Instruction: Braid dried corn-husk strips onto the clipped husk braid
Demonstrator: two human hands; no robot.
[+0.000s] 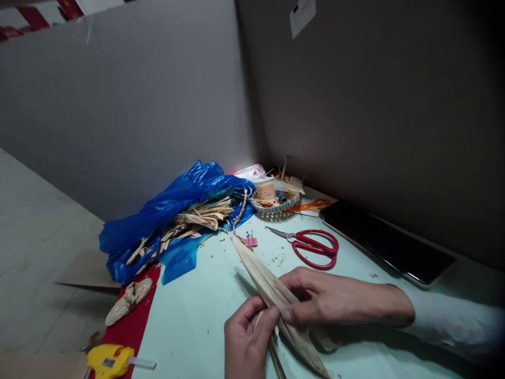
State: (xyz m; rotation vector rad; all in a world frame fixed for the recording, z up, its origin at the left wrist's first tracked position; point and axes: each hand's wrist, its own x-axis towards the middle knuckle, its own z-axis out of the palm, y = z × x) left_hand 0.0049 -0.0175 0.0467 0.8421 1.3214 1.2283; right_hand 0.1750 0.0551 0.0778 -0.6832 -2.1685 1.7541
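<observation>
A long pale dried corn husk (263, 275) runs slantwise between my two hands, its pointed tip toward the pink binder clip. My left hand (252, 337) pinches the husk's near edge between thumb and fingers. From the other side my right hand (315, 297) grips the husk, thumb on top and fingers partly hidden behind it. A thin brown stick (276, 358) shows under the husk, just beside my left hand. Beyond the hands lie red-handled scissors (315, 247) and the pink binder clip (251, 241).
A blue plastic bag (158, 205) holds a bundle of dried husks (201, 218). Behind the clip stands a woven basket (276, 213) with a paper cup (265, 190). At right lies a black tablet (382, 242). A yellow glue gun (110, 360) and a braided husk piece (129, 301) occupy the left edge.
</observation>
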